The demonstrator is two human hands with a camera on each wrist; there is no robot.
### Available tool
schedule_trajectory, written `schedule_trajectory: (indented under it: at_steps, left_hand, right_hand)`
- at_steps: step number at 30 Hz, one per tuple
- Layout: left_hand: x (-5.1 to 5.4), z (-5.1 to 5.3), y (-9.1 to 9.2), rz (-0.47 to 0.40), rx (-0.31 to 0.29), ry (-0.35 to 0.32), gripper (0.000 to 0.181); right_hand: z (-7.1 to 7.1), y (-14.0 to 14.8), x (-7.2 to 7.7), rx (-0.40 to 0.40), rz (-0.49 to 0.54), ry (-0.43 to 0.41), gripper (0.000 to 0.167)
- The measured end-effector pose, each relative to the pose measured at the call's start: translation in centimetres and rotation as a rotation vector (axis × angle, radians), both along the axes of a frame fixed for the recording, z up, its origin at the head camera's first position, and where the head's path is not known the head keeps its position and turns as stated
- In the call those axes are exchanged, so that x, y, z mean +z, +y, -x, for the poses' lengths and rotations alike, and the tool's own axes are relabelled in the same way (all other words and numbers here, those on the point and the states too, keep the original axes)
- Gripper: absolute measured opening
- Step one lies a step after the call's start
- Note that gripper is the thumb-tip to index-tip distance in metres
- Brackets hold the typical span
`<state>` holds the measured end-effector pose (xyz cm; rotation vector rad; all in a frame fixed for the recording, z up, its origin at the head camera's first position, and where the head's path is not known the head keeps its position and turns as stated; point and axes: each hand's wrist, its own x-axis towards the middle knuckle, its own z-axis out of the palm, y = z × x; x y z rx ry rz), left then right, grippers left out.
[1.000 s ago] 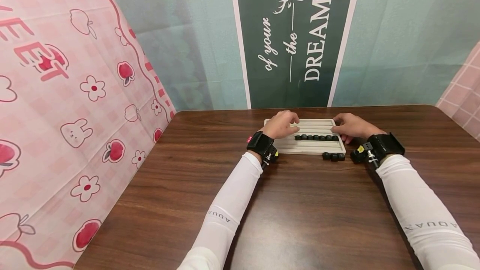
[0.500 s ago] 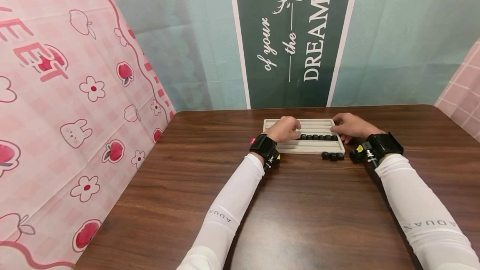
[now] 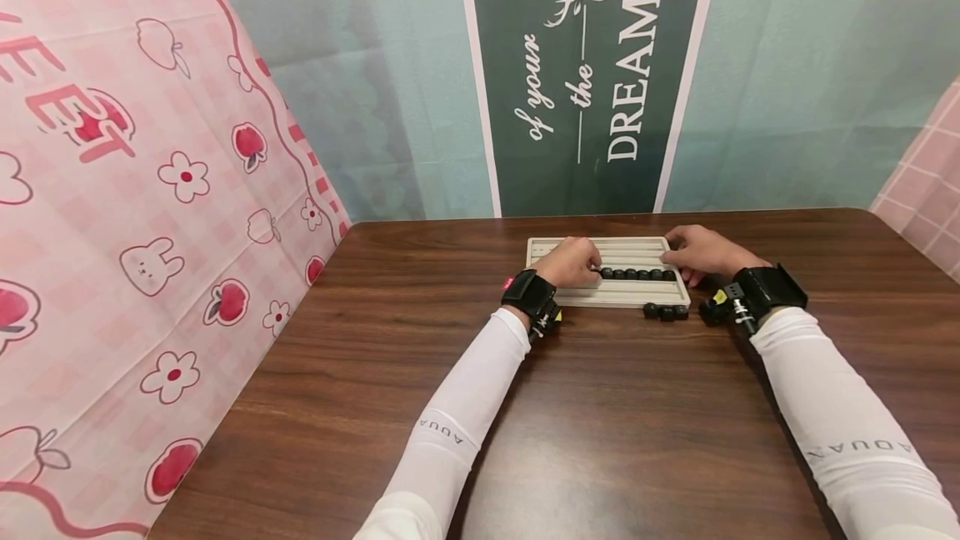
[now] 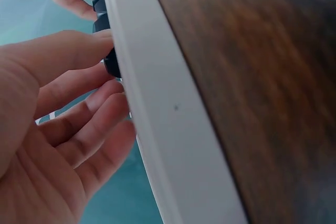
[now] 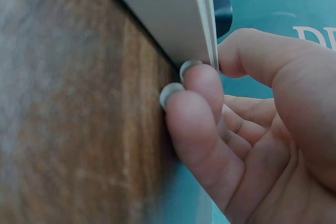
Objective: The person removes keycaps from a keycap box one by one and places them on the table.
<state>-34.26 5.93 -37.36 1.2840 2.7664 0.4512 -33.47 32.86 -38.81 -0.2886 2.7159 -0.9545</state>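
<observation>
So the thumb [image 4: 79, 51] on the left hand [image 3: 570, 262] and the finger facing it have the end black block [image 4: 111, 64] pinched between them, and that's the leftmost visible one of the row. The other left fingers [image 4: 102, 124] are bent and bunched close together beneath, seen left of centre in the left wrist view; can't tell if they touch the tray.

Over on the right hand [image 3: 705, 252], the thumb [image 5: 247, 51] is on the rim of the white tray [image 3: 622, 295] and two fingertips [image 5: 194, 121] sit against its outer side, so it's basically gripping the short end near the upper right corner.

The ridged tray lies just right of centre in the head view, long side running across the frame. The row of black blocks [image 3: 637, 274] fills the right part of one groove, and three loose black blocks [image 3: 666, 312] sit just below its lower right corner.

Both wrists wear black straps [image 3: 528, 294] and angle inward. The left forearm slants up from bottom centre, the right from the lower right corner, both in white sleeves [image 3: 457, 423] over the brown table [image 3: 600, 407].
</observation>
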Motion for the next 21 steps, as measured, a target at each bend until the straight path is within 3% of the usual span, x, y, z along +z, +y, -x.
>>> schedule_trajectory:
  at_steps: [6, 13, 21]
  left_hand:
    - [-0.16, 0.04, 0.17, -0.004, 0.007, -0.03, 0.009]
    - [-0.43, 0.11, 0.32, -0.002, -0.006, 0.001, 0.014]
    - [-0.29, 0.02, 0.07, -0.02, 0.001, -0.012, 0.023]
  right_hand:
    - [0.1, 0.17, -0.02, 0.005, 0.001, -0.002, 0.06]
    - [-0.01, 0.22, 0.03, -0.002, 0.0, -0.003, 0.059]
    - [-0.03, 0.12, 0.04, -0.006, 0.009, -0.004, 0.057]
